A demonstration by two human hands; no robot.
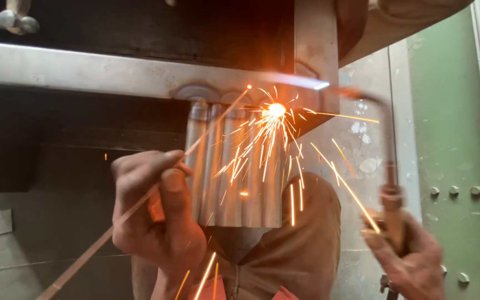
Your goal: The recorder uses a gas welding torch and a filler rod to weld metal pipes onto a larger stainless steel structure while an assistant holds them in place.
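My left hand [154, 214] pinches a thin filler rod [84, 258] that slants up to the right, its glowing tip near the seam. My right hand [412, 258] grips a brass gas torch [391, 208] whose curved neck arches left and throws a blue flame [301, 82]. A bright glowing spot [276, 109] sits at the top of a ribbed, corrugated sheet-metal piece [234, 189], where it meets a flat steel bar [95, 72]. Orange sparks shower down from that spot over the ribbed metal and my brown trousers [301, 250].
An upright steel bar [315, 39] crosses the flat bar at the right. A green metal panel with bolt heads [454, 190] stands at the far right. A hammer head [6, 21] rests at the top left, above a dark recess.
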